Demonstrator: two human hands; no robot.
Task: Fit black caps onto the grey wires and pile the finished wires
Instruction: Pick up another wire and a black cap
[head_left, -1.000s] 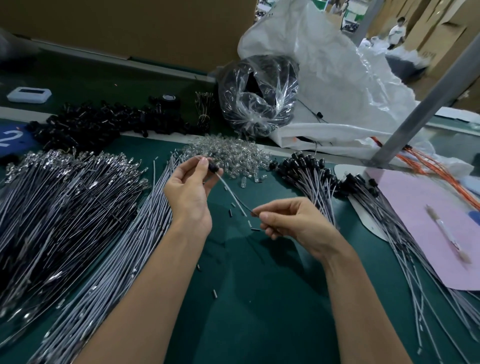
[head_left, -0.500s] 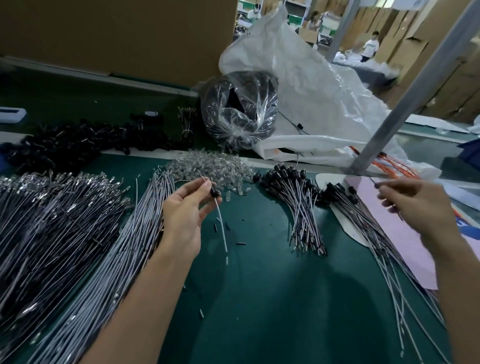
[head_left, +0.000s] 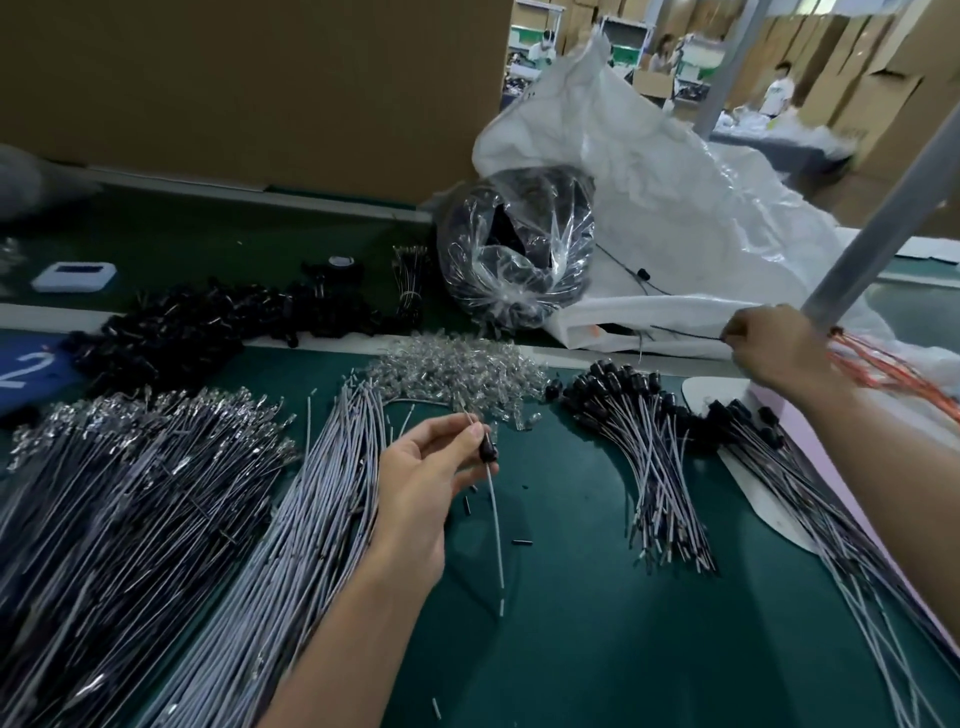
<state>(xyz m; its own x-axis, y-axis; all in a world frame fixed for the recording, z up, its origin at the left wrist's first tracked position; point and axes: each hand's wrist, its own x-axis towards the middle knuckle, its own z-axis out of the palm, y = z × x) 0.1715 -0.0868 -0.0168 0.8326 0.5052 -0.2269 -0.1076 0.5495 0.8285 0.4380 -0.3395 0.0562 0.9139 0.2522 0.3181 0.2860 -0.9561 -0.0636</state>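
Grey wire (head_left: 496, 525): one piece, hanging down toward 6 o'clock from the left hand (head_left: 426, 467). Whether its lower end is touching the green mat (head_left: 597, 649) cannot be told.

Cap (head_left: 487, 449): black, sitting near the wire's upper end at centre view. The left thumb and forefinger are pinching together on the wire just above it, and the other fingers are curling beside it.

Right hand (head_left: 769, 348): reaching out at 2 o'clock, fingers curled together and pinching a thin dark strand (head_left: 685, 335) that is running toward 9 o'clock across the white bag (head_left: 649, 171).

Finished pile (head_left: 649, 452): capped wires fanning at 3 o'clock of the left hand, caps pointing to 11 o'clock.

Bare wires (head_left: 322, 493): lying at 8 o'clock, just beside the left wrist.

Loose caps (head_left: 197, 327): heaping at 10 o'clock.

Clear parts (head_left: 457, 366): heaping at 12 o'clock of the left hand.
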